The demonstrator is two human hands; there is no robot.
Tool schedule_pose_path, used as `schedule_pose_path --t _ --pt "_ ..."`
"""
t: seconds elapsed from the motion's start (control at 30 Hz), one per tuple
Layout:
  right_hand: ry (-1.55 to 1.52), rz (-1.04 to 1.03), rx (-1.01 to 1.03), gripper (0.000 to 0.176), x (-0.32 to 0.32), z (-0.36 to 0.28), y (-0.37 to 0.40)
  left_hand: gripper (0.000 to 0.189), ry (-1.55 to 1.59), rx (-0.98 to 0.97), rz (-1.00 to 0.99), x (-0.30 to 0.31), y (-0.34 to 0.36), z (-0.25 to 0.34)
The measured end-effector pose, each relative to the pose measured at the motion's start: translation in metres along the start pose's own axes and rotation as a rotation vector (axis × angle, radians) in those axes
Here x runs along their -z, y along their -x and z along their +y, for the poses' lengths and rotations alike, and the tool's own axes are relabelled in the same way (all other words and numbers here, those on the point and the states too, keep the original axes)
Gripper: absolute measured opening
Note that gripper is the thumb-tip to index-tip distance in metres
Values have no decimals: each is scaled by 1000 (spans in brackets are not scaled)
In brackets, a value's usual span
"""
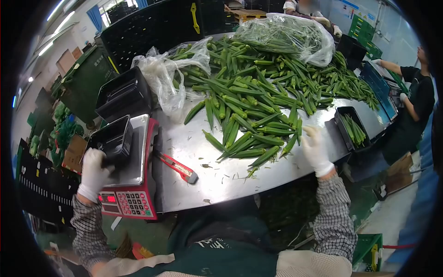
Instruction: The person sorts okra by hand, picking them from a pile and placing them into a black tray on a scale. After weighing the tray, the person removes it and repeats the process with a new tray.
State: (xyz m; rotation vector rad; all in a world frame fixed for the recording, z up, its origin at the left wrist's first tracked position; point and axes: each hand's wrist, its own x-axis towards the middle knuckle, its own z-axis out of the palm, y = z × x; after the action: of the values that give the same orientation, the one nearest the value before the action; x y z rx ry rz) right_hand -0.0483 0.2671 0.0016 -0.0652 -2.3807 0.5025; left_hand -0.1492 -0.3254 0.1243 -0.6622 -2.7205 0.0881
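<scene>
My left hand (95, 171), in a white glove, is closed on the near edge of a black plastic tray (121, 138). The tray rests on the metal plate of a red digital scale (131, 198). To the right, my gloved right hand (316, 151) is beside the near right edge of a heap of okra (249, 99), its fingers apart and nothing visible in them. A red utility knife (180, 168) lies on the steel table (221, 194) between the scale and the okra.
Stacked black trays (124, 94) stand behind the scale. Clear plastic bags (168, 76) lie at the heap's left and back. A black tray holding okra (353, 129) sits at the right. One co-worker (415, 92) stands at the right, another person (314, 11) at the back.
</scene>
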Motion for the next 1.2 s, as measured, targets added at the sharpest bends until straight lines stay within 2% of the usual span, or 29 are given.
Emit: schedule_pose_path --t 0.03,0.07,0.13,0.2,0.3,0.37,0.4,0.5,0.53,0.57,0.63,0.67,0.7,0.77,0.8,0.9,0.93,0.97,1.03,1.1,1.13,1.2 --pt "70 -63 32 33 -15 -5 -10 51 -37 22 -96 1 10 13" --pt "143 -126 62 35 -24 -11 -19 54 -45 -12 -18 12 14 32" --pt "353 -300 -17 36 -31 -23 -30 60 -56 -75 128 47 23 74" --pt "483 -409 -42 36 -39 -22 -36 63 162 -147 156 66 30 98" --pt "441 -448 -26 34 -39 -22 -33 60 569 -256 161 57 34 137" --pt "187 -323 -41 31 -34 -9 -29 53 776 -364 12 34 25 168" --pt "63 -263 -52 30 -31 -4 -26 49 934 -402 1 13 20 187" --pt "-327 -304 -251 28 13 -31 -31 48 1133 -432 -36 -27 6 245" --pt "-399 -399 -345 28 30 -46 -34 51 1197 -409 6 -36 2 261" --pt "-377 -447 -320 29 39 -54 -30 55 1260 -381 49 -42 -1 275" --pt "-346 -547 -273 31 49 -67 -14 58 1104 -404 225 -43 -15 297" --pt "-271 -636 -90 32 54 -81 -12 60 1012 -413 307 -43 -20 306" --pt "-198 -716 97 33 56 -95 -10 58 942 -410 230 -44 -22 315" --pt "-266 -893 163 34 55 -116 -9 55 801 -413 77 -51 -25 330" --pt "-251 -907 263 38 56 -121 -10 52 804 -395 -218 -66 -27 335" --pt "-456 -744 48 44 56 -126 -17 48 1252 -287 -216 -90 -24 327" --pt "-616 -643 -52 49 50 -114 -20 43 1484 -98 -241 -86 -19 324" --pt "-558 -556 -197 46 42 -103 -23 44 1982 165 -833 -93 -26 314" --pt "-266 -455 -164 43 15 -79 -25 51 2575 441 -885 -105 -19 311" --pt "-33 -511 -95 37 -15 -62 -15 51 2783 449 -907 -110 -17 310" --pt "-3 -463 -39 28 -28 -55 -8 51 2888 447 -911 -113 -18 310" --pt "-75 -410 -66 22 -40 -44 -4 52 3009 445 -856 -124 -17 310"
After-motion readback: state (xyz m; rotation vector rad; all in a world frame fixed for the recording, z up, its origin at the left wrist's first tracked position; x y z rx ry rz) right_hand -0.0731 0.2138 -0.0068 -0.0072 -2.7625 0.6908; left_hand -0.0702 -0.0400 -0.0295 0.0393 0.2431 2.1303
